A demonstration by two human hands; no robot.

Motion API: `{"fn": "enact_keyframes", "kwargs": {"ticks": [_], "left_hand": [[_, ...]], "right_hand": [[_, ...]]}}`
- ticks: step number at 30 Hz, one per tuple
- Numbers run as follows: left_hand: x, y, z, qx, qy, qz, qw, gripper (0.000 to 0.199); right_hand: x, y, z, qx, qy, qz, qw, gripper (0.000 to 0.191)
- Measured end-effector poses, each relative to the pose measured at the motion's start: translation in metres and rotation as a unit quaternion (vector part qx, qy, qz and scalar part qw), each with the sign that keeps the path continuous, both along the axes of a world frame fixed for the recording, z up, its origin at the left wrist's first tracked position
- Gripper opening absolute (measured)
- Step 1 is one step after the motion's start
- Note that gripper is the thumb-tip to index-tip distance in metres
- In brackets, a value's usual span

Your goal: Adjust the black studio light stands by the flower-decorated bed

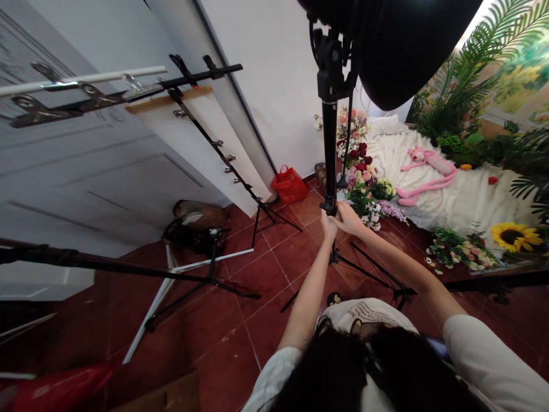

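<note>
Head view: hands around stand, open floor leftward.

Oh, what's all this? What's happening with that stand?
A person has the left hand and right hand close together on a black stand, around a joint in its pole. The stand is upright, with a large black hood on top. Off to the right, a pink toy lies on white cloth.

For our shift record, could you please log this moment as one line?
left hand: gripping black pole | right hand: at pole's collar | pink toy: on white cloth
</note>
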State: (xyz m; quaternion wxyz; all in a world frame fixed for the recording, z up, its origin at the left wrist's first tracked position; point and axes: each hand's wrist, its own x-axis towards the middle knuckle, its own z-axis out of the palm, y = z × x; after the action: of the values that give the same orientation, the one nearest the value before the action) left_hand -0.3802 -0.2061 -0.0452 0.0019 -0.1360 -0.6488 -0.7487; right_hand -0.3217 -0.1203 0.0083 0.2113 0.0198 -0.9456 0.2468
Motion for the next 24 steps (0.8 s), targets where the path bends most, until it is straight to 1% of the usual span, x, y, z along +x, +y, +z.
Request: {"fn": "enact_keyframes", "kwargs": {"ticks": [4, 7, 11, 14, 19, 22, 24], "left_hand": [[0.0, -0.001, -0.001, -0.008, -0.002, -0.006, 1.0, 0.048], [0.001, -0.001, 0.0, -0.023, -0.007, 0.005, 1.0, 0.049], [0.003, -0.002, 0.004, -0.036, 0.0, 0.022, 0.999, 0.049], [0.004, -0.002, 0.005, -0.037, 0.004, 0.022, 0.999, 0.046], [0.003, 0.0, 0.0, -0.045, -0.002, 0.009, 0.999, 0.045], [0.002, 0.001, -0.003, -0.046, 0.002, 0.007, 0.999, 0.046], [0.001, 0.002, -0.003, -0.049, 0.003, 0.01, 0.999, 0.044]], "right_hand": [[0.025, 0.001, -0.003, -0.016, 0.02, 0.013, 1.0, 0.048], [0.041, 0.0, -0.004, -0.03, 0.013, 0.021, 0.999, 0.053], [0.051, 0.0, -0.007, -0.047, 0.005, 0.017, 0.999, 0.057], [0.046, 0.002, -0.011, -0.051, 0.004, 0.019, 0.998, 0.057], [0.025, 0.009, -0.018, -0.069, 0.002, 0.012, 0.998, 0.058], [0.01, 0.015, -0.018, -0.077, 0.001, 0.006, 0.997, 0.057], [0.0, 0.019, -0.017, -0.081, -0.003, 0.009, 0.997, 0.055]]}}
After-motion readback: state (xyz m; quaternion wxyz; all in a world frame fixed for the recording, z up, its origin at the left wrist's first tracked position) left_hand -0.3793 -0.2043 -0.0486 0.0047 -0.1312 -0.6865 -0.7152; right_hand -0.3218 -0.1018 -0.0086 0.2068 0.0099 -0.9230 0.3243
